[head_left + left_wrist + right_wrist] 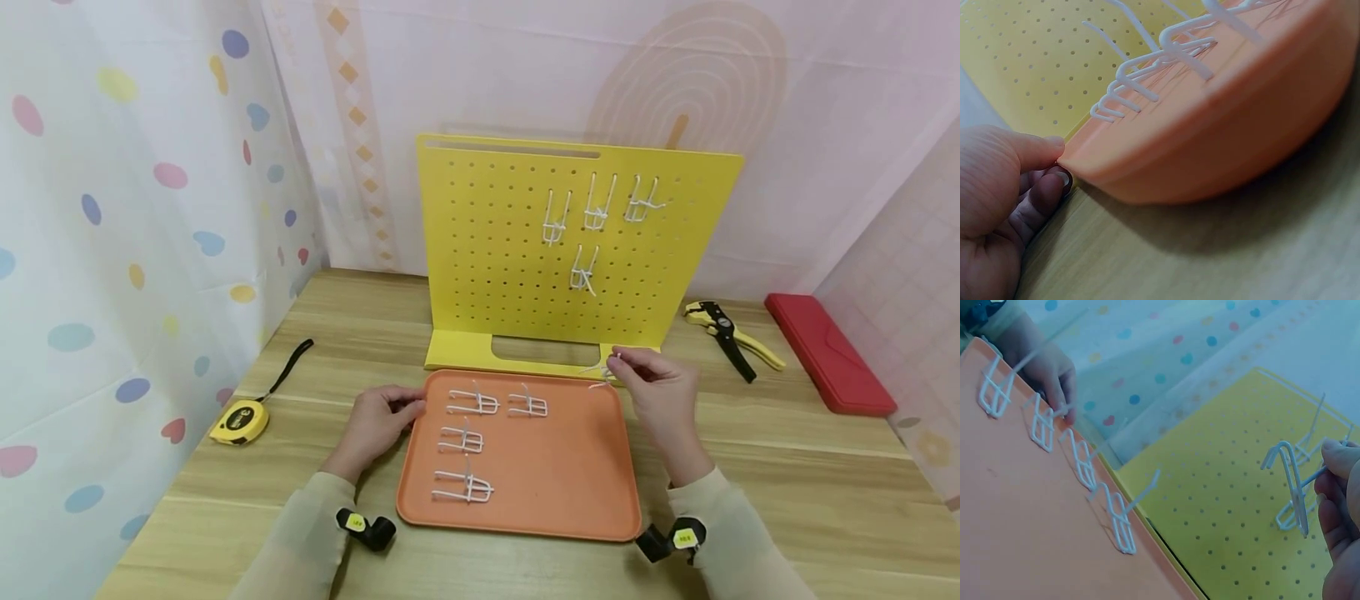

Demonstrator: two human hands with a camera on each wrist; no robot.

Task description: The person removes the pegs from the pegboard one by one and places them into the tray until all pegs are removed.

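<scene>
My left hand [381, 425] pinches the upper left rim of the orange tray [555, 467], thumb on top and fingers below in the left wrist view. Between thumb and fingers, my right hand [660, 392] holds a white wire pegboard hook [1296, 487] by its prong, over the tray's upper right corner. Several more white hooks [529, 406] lie on the tray's left half, prongs pointing up. Behind the tray stands a yellow pegboard [495, 250]. Several hooks [597, 212] hang in its holes, three in an upper row and one [582, 273] lower down.
A yellow tape measure [242, 422] with a black strap lies left on the wooden table [315, 375]. Right of the pegboard are a black and yellow wire stripper [731, 333] and a red case [828, 354]. Patterned curtains [180, 167] enclose the table's back and sides.
</scene>
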